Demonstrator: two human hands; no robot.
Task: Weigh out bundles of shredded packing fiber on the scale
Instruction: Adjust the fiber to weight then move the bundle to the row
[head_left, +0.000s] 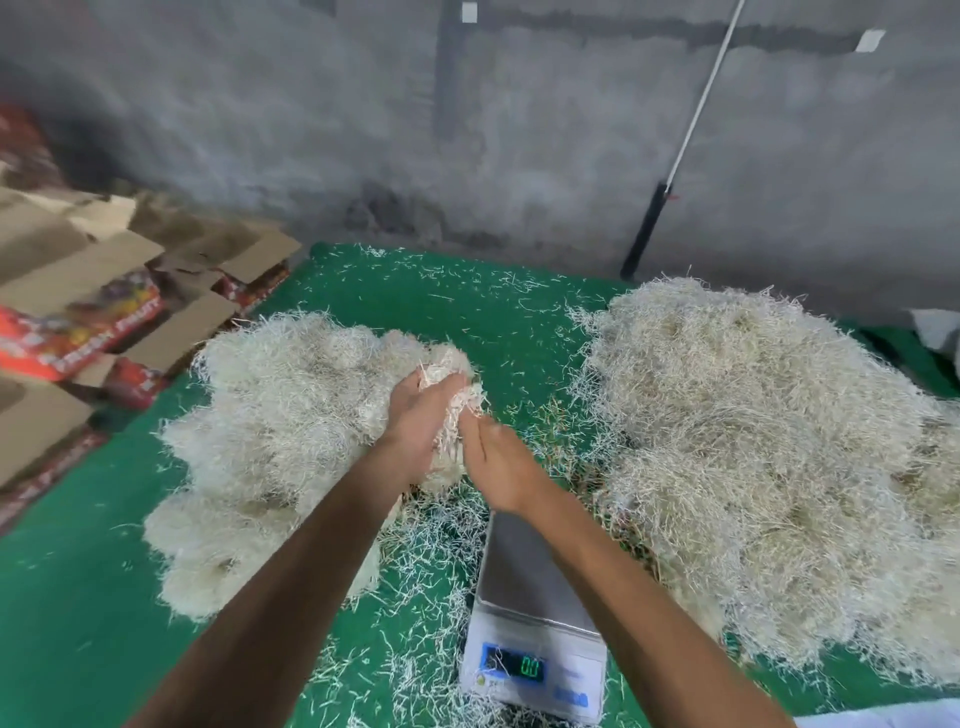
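A white digital scale (530, 577) with a bare grey metal pan sits on the green mat near me; its display reads 0.0. Both hands are stretched out beyond it. My left hand (415, 421) and my right hand (493, 462) press together on a pale bundle of shredded fiber (451, 382), held at the right edge of the left pile of fiber bundles (270, 431). A large loose heap of fiber (753, 467) lies to the right of the scale.
The green mat (78, 597) is strewn with loose shreds. Flattened cardboard boxes with red print (93, 322) are stacked at the left. A grey concrete wall rises behind, with a white-and-black pole (675, 171) leaning on it.
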